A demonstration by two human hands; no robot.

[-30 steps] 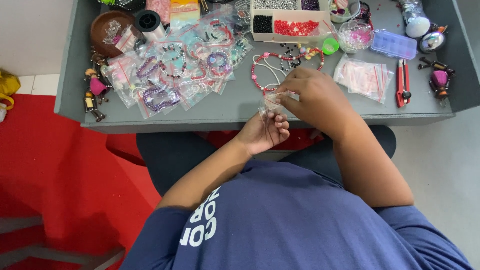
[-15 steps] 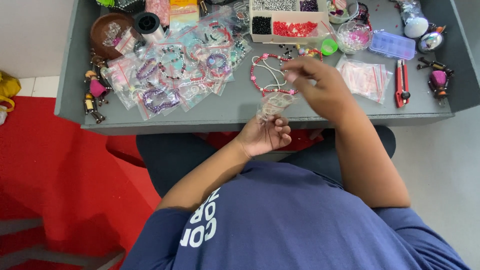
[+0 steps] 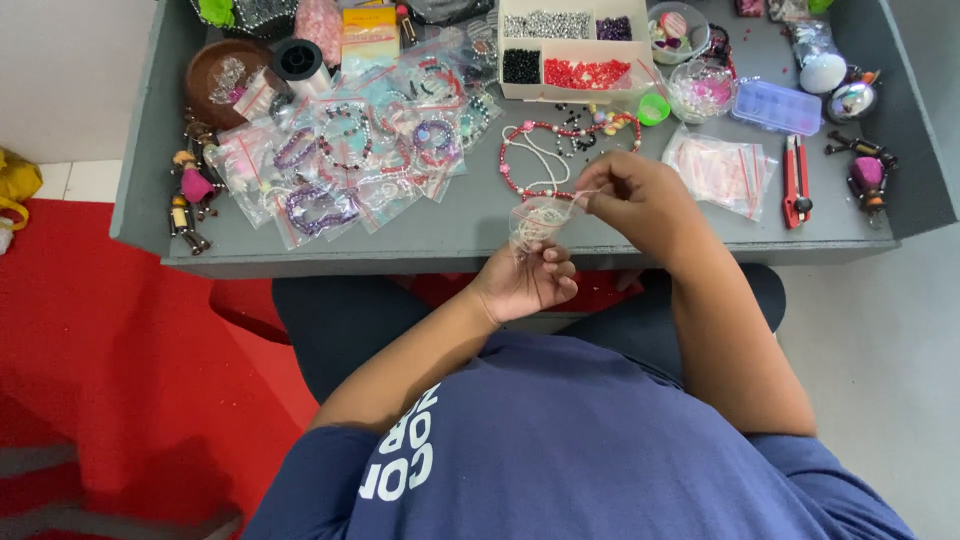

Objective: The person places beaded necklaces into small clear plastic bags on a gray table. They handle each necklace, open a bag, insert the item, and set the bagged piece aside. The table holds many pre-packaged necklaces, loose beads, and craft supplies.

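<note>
My left hand [image 3: 530, 280] grips a small clear plastic bag [image 3: 540, 218] at the near edge of the grey table [image 3: 440, 235]. My right hand [image 3: 640, 200] hovers just right of the bag's mouth, fingers pinched on a thin pale string [image 3: 585, 195] that leads into the bag. A red and white beaded necklace [image 3: 545, 155] lies on the table just beyond both hands.
Several clear bags with beaded bracelets [image 3: 350, 160] spread over the table's left half. A divided bead box [image 3: 575, 55], a green cup [image 3: 653, 108], a blue case [image 3: 778, 106], a stack of small bags [image 3: 722, 170] and a red cutter [image 3: 796, 180] sit right. Small dolls [image 3: 190, 195] line the left edge.
My right hand has lifted off the bag and moved up and right, drawing the string out. My left hand has kept its hold on the bag.
</note>
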